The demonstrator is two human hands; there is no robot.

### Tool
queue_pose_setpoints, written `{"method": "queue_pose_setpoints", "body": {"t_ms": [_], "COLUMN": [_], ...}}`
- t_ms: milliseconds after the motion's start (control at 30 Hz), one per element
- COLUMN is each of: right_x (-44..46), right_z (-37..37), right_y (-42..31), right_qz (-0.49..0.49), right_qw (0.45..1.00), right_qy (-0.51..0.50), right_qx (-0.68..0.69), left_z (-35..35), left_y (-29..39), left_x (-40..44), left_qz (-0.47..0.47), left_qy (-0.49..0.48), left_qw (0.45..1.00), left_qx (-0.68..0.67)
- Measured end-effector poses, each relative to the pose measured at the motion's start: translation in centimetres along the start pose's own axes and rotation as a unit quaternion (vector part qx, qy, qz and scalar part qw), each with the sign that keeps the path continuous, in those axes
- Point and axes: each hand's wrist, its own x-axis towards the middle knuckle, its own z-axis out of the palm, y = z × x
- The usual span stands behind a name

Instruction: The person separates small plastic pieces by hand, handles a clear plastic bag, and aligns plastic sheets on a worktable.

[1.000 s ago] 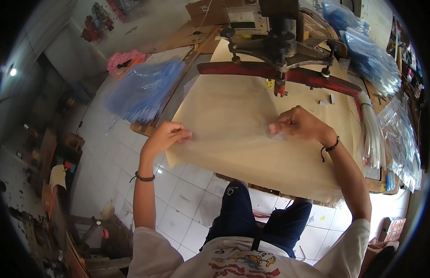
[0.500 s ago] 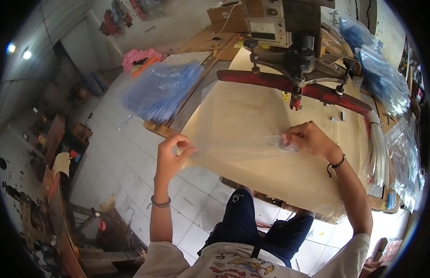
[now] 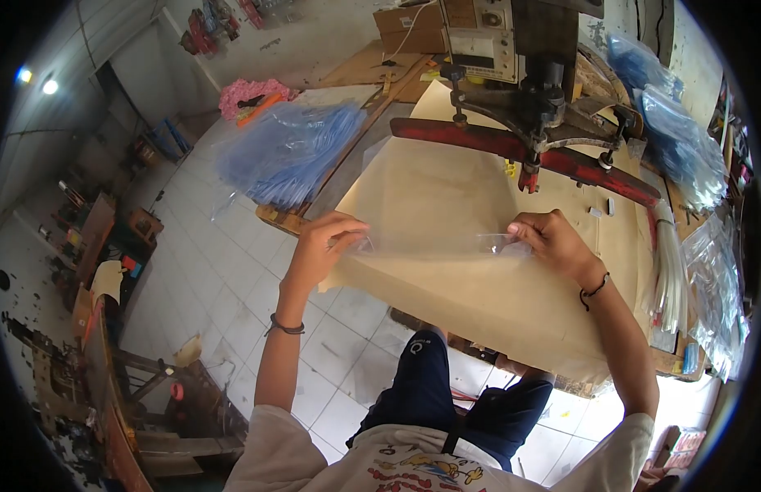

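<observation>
A clear plastic sheet (image 3: pixel 434 197) lies over the brown paper (image 3: pixel 495 303) on the table, its far part near the red bar (image 3: pixel 462 136) of a black press. My left hand (image 3: pixel 331 242) pinches the sheet's near left corner. At the near right corner, my right hand (image 3: pixel 546 238) grips the same sheet between thumb and bent fingers. The near edge runs between my two hands, and folds shine beside my right fingers. Dark cords circle both wrists.
A stack of bluish plastic bags (image 3: pixel 290 152) lies at the left, with pink cloth (image 3: pixel 249 94) behind it. More plastic bags (image 3: pixel 680 139) are at the right, above a bundle of pale strips (image 3: pixel 666 271). Small metal pieces (image 3: pixel 610 207) sit on the paper.
My left hand opened its pinch somewhat and then closed on the sheet's left corner. My right hand kept its hold. The view has shifted, so the table sits further right.
</observation>
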Motion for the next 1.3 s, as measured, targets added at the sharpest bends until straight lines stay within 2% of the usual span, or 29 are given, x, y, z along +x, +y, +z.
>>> {"method": "queue_pose_setpoints", "body": {"t_ms": [100,300,400,500,600,667,900,1000,1100,1167,1300], "right_x": [0.1,0.0,-0.4,-0.3,-0.8,-0.9,-0.3,-0.4,-0.1,0.0,-0.1], "right_z": [0.5,0.3,-0.5,-1.6,-2.7,-2.8,-2.2,-1.6,-1.3,-1.1,-1.0], "right_y": [0.3,0.0,-1.1,-0.6,-1.4,-1.5,-0.1,-0.5,-0.6,-0.1,0.9], "right_qz": [-0.045,0.002,-0.060,-0.190,-0.103,-0.092,-0.031,-0.027,-0.037,-0.067,-0.139], "right_qw": [0.997,0.993,0.993,0.977,0.991,0.990,0.995,0.999,0.999,0.997,0.983], "right_qy": [0.053,0.062,0.043,0.013,-0.085,-0.094,-0.087,-0.027,-0.027,-0.013,0.024], "right_qx": [-0.023,-0.097,-0.092,-0.092,-0.033,-0.043,-0.025,0.011,0.001,-0.035,-0.114], "left_z": [-0.6,-0.8,-0.8,-0.8,-0.9,-1.0,-1.3,-1.9,-2.4,-2.5,-2.1], "left_y": [-0.7,-0.9,-0.4,-0.5,0.0,0.1,-0.2,0.1,0.5,1.3,0.3], "left_x": [0.5,0.7,0.7,0.9,1.0,1.1,1.5,1.7,2.0,2.2,2.1], "left_qz": [0.027,-0.009,-0.031,-0.038,-0.042,-0.061,0.023,0.051,0.068,0.090,0.104], "left_qy": [-0.054,-0.099,-0.108,-0.126,-0.137,-0.147,-0.159,-0.163,-0.165,-0.158,-0.199], "left_qw": [0.998,0.995,0.994,0.991,0.990,0.987,0.982,0.977,0.974,0.971,0.968], "left_qx": [-0.006,-0.011,-0.004,-0.007,0.011,0.024,0.098,0.125,0.138,0.157,0.112]}}
